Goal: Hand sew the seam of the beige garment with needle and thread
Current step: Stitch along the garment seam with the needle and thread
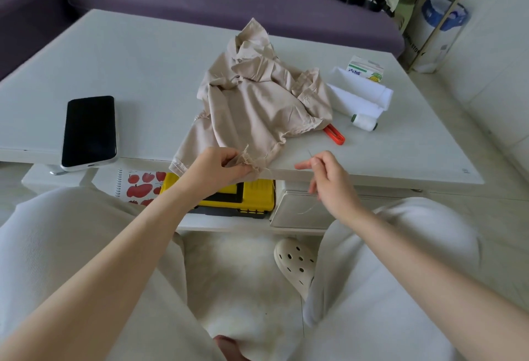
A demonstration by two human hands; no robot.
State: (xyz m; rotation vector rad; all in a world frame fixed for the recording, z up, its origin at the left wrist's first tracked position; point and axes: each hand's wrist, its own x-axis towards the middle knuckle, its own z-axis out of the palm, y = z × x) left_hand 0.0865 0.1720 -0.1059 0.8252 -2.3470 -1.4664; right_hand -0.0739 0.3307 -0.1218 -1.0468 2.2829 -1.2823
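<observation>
The beige garment [257,103] lies crumpled on the white table [143,68], its near edge hanging over the front. My left hand [220,168] pinches the frayed seam edge at the table's front. My right hand [326,174] is a short way to the right, thumb and forefinger pinched on a thin needle [310,154] that points up. A pale thread [307,210] trails down below that hand. A white thread spool [365,122] lies on the table to the right of the garment.
A black phone [89,131] overhangs the front left edge. Orange scissor handles [335,134] poke from under the garment. White folded cloth [360,94] and a carton [365,70] sit at right. A yellow box [237,196] and apple-print notebook [140,187] lie on the lower shelf.
</observation>
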